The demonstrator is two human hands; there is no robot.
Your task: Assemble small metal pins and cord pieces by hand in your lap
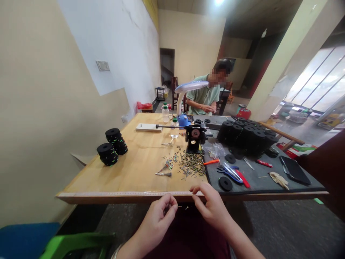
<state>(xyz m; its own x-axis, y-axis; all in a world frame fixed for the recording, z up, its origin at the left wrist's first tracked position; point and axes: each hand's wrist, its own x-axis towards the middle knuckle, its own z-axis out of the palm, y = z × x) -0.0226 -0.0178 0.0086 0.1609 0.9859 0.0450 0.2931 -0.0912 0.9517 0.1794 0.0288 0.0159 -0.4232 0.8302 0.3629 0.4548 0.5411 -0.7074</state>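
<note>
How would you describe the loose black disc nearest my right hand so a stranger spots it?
On the wooden table, find the dark gray mat covering the right side. Near its front edge, beyond the right hand, lies a flat black disc with a center hole. Unlike the loose disc farther back, it sits nearest the edge.

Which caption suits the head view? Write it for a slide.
Left hand and right hand apart at a wooden table, small parts scattered near a black device.
</note>
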